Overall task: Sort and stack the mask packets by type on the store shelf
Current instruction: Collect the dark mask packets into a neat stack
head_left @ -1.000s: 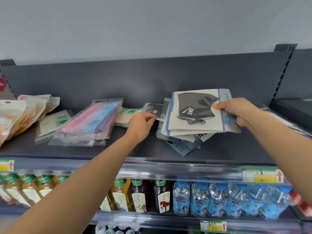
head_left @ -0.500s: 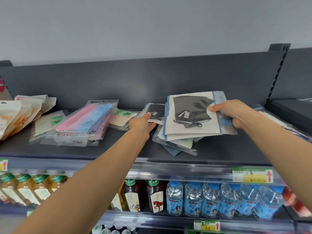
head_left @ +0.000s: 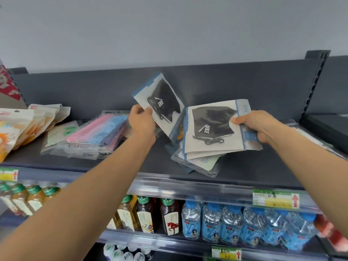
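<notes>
My left hand [head_left: 142, 120] holds up a single black-mask packet [head_left: 162, 99], tilted above the dark shelf [head_left: 116, 162]. My right hand [head_left: 254, 125] grips the right edge of a stack of similar black-mask packets [head_left: 212, 129], held just above the shelf. Under that stack lie a few more pale and blue packets [head_left: 199, 162]. To the left rests a pile of pink and blue mask packets [head_left: 98, 132], with a green-labelled packet [head_left: 64, 130] beside it.
Orange and white pouches [head_left: 22, 125] lean at the far left of the shelf. The shelf's back panel [head_left: 263, 83] rises behind the packets. Below, tea bottles [head_left: 146, 213] and water bottles [head_left: 235, 223] fill the lower shelf. Price tags [head_left: 275, 198] line the shelf's front rail.
My left hand has lifted a black-mask packet off the shelf and raised it upright. My right hand keeps hold of the stack, which has tilted slightly.
</notes>
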